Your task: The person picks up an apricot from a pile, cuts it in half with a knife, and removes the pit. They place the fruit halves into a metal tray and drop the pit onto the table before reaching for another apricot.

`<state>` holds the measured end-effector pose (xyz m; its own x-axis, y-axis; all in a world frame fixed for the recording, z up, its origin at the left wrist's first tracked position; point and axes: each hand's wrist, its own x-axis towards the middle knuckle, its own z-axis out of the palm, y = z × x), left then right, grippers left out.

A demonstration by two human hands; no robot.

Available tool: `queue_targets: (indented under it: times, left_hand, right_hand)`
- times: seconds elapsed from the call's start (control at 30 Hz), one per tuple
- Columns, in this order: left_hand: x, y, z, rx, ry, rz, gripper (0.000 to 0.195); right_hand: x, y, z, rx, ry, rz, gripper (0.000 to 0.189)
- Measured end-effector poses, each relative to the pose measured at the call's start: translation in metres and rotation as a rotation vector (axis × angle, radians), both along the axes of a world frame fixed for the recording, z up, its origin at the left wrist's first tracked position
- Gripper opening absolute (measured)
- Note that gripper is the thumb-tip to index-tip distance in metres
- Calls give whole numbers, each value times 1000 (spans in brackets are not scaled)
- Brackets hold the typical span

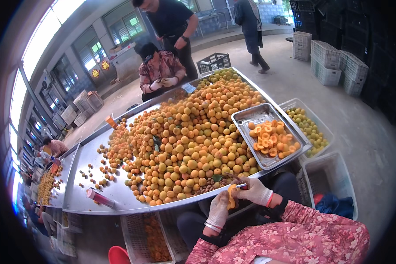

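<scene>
At the table's near edge, my gloved left hand [219,207] pinches a cut-open apricot [231,196], its orange flesh showing. My gloved right hand [256,192] is close against the fruit's other side. A slim brownish hand tool [235,177] sticks out from the right fingers; its exact kind is unclear. Just beyond my hands, brown apricot pits [207,188] lie by a green leaf [217,178]. A large heap of whole apricots [184,142] covers much of the metal table [82,194]. To the right, a steel tray [247,115] holds pitted apricot halves [270,137].
A pink cylinder [100,197] lies on the table's left. Crates of green fruit [307,130] and dark cloth [335,205] stand at right. Below the table are a crate of orange pieces [156,239] and a red basin [118,255]. A seated person [161,71] works opposite; others stand behind.
</scene>
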<state>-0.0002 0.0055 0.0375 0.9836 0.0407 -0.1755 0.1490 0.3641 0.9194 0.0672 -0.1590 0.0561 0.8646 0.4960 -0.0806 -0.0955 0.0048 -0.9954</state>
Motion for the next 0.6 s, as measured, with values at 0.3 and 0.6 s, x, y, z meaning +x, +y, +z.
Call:
queue_targets:
  times: [0.3,0.6]
  left_hand:
    - [-8,-3,-2,-91,124,-60,44]
    - [-7,0,-5,-46,133,-29,50]
  right_hand:
    - [6,-4,7,-85,-215,272,49]
    - [-2,6,-2,113,154,208,38]
